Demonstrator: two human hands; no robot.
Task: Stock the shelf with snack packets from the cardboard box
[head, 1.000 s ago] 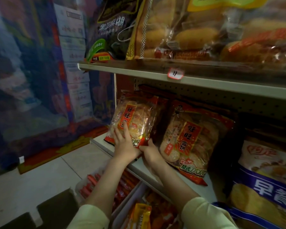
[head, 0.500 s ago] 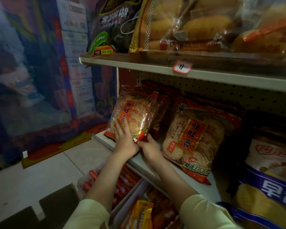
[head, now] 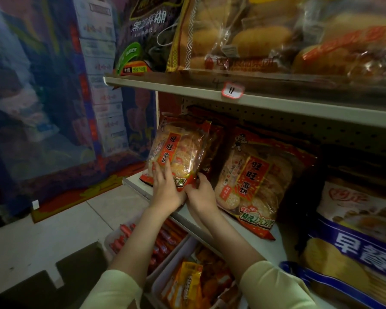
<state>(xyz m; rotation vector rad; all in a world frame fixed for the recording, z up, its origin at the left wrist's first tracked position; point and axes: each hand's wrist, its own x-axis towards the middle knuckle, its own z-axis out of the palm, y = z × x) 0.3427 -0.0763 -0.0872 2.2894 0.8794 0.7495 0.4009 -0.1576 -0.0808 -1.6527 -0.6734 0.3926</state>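
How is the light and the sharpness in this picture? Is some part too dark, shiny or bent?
Head view: light is dim overall, with the space under the upper shelf in deep shadow. The rice cracker packet between the left hand and right hand shows plastic glare. The bread bags on top look soft and blurred. The wide lens bends the shelf edges and stretches the corners.

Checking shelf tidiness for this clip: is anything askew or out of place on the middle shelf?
The right-hand rice cracker packet leans back, its bottom corner jutting past the shelf edge. The packet in both hands' grip stands tilted, not yet settled. Nothing spilled or torn.
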